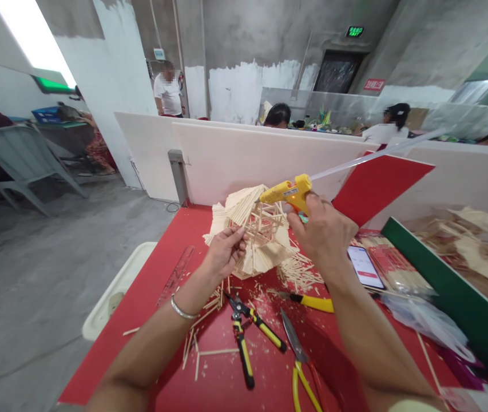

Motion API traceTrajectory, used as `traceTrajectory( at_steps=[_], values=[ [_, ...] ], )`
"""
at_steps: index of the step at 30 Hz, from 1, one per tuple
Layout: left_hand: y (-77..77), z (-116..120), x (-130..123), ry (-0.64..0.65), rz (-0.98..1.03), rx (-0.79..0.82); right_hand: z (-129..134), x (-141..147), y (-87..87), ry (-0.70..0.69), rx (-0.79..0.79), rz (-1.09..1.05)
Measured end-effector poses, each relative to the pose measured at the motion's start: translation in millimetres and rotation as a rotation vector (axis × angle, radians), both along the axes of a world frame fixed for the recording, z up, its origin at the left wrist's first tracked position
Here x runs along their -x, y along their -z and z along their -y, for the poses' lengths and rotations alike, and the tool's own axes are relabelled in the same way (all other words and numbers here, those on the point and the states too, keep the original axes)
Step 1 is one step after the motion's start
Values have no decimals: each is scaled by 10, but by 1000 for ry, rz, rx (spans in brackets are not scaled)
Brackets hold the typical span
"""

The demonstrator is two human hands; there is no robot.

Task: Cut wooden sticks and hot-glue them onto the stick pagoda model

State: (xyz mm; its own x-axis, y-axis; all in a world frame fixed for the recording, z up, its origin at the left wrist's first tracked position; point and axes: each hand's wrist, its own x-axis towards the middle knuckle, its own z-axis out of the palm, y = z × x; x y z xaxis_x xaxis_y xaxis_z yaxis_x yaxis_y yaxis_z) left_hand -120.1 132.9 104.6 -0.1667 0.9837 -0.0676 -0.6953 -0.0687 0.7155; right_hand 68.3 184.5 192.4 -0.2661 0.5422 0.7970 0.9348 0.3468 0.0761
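Observation:
A model built of thin wooden sticks (265, 257) stands on the red table, its slatted outer panels around an open stick frame. My right hand (323, 226) is closed around a yellow hot glue gun (297, 191), whose nozzle points left at the model's upper panel. A long clear glue stick (355, 162) runs out of the gun's back. At the model's near left side, my left hand (226, 249) has its fingers pinched at the frame, on what looks like a thin wooden stick (250, 233). The fingertips partly cover that stick.
Black-and-yellow pliers (244, 326), yellow-handled scissors (297, 343) and a yellow-handled cutter (312, 301) lie in front. Loose sticks (299, 272) are scattered about. A phone (364, 266) and a green-sided box (441, 292) are at right. White partitions (248, 151) stand behind; several people are beyond.

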Motion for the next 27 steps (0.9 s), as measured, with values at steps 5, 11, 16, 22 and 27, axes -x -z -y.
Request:
traceTrajectory(
  at_steps=[5,11,16,22,27],
  values=[
    [-6,-33,-11,-6,-19,17,10,1,-9,2,-16,-10],
    [-44,-76,-39,-17,-46,17,-8,-28,-8,54,-21,-88],
    [-106,-108,-42,-19,-28,9,0,-51,-27,55,-62,-75],
    [-150,-116,-33,-41,-45,29,0,-45,34,28,-71,-56],
    [-192,-115,-44,-58,-41,40,-23,-26,64,32,-58,-69]
  ],
)
